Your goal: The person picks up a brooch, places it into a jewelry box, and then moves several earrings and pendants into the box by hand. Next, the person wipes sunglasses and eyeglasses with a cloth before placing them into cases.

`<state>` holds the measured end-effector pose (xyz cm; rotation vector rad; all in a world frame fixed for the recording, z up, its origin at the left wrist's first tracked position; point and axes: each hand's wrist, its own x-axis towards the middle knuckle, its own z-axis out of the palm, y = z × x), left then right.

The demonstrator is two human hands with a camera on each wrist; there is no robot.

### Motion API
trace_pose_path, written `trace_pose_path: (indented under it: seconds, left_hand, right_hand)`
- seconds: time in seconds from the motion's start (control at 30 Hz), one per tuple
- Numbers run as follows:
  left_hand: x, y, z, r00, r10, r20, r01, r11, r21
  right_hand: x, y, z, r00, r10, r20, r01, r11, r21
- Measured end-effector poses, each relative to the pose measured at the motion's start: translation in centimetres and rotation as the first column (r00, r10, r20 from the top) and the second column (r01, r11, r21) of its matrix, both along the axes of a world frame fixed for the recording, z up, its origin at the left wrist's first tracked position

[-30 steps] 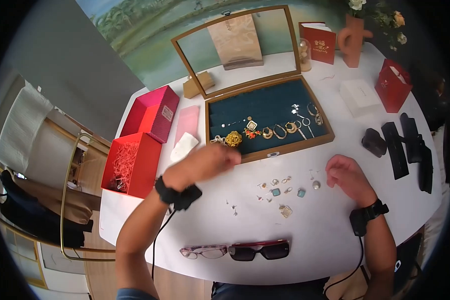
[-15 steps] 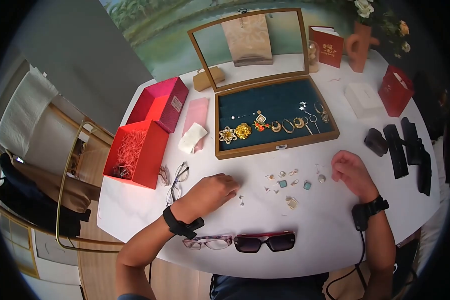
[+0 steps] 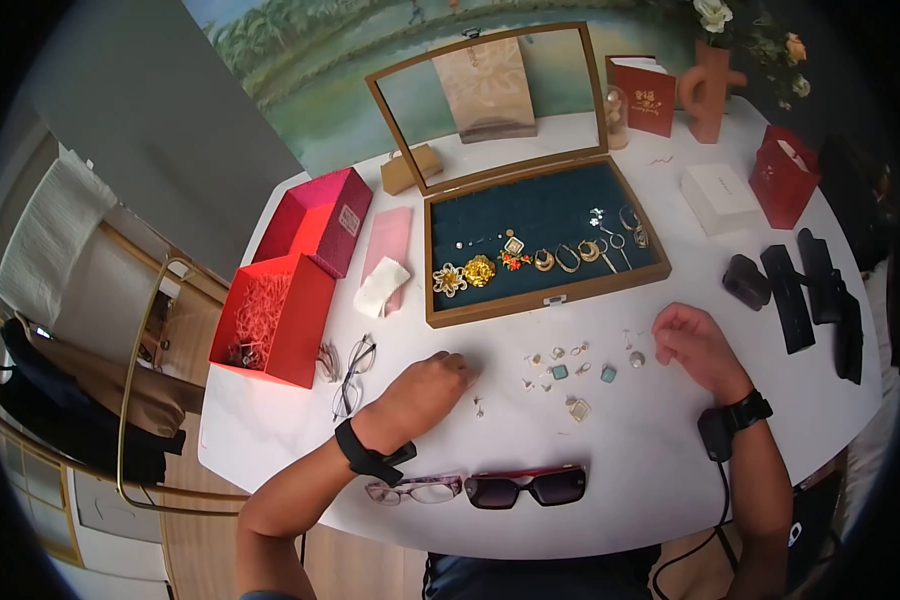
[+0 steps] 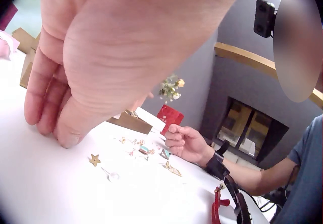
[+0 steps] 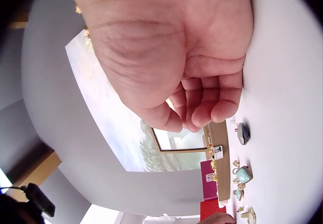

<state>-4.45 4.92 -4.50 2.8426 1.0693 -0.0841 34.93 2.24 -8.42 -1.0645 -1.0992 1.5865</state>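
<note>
L hand [image 3: 422, 395] is down at the white table [image 3: 660, 500], fingers bent close together, thumb tucked alongside, tips on the tabletop per the L wrist cam. Can't tell if anything's pinched btwn thumb & fingers; no pc shows there. Just beside the thumb: gold star pc [image 4: 95, 160], then a pearl stud [image 4: 113, 176], both lying loose on the table.

Over to the R hand [image 3: 703, 347]: loosely curled, palm side twd the middle, nothing visible in the grasp. Nearest to it is a round pearly pc [image 3: 637, 358], just off the fingers.

Btwn the two hands, the loose jewelry: one turquoise square [image 3: 560, 372] amid small gold bits, a 2nd turquoise pc [image 3: 608, 374] to its right, & a pale gold square [image 3: 578, 409] nearer the person.

Beyond, the wooden case [image 3: 500, 315], lid up, w/ a row of pcs on dark lining, incl. a gold flower [image 3: 480, 270]. Sunglasses [image 3: 526, 488] & pink-framed specs [image 3: 415, 490] lie side by side at the near edge; thin-framed specs [image 3: 353, 375] L of the L hand, by the red box [image 3: 305, 325].
</note>
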Motion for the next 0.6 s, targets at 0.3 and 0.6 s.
trace_pose_path:
  seconds: [0.3, 0.6]
  left_hand:
    - [-0.1, 0.0, -0.8, 0.994, -0.046, -0.101, 0.062, 0.984, 0.164]
    - [0.4, 2.5, 0.3, 0.977, 0.099, 0.191, -0.089, 0.994, -0.059]
  right_hand:
    - [0.0, 0.0, -0.2, 0.999, 0.012, 0.034, -0.012, 1.0, -0.002]
    - [-0.3, -0.2, 0.4, 0.998, 0.004, 0.059, -0.005, 1.0, 0.015]
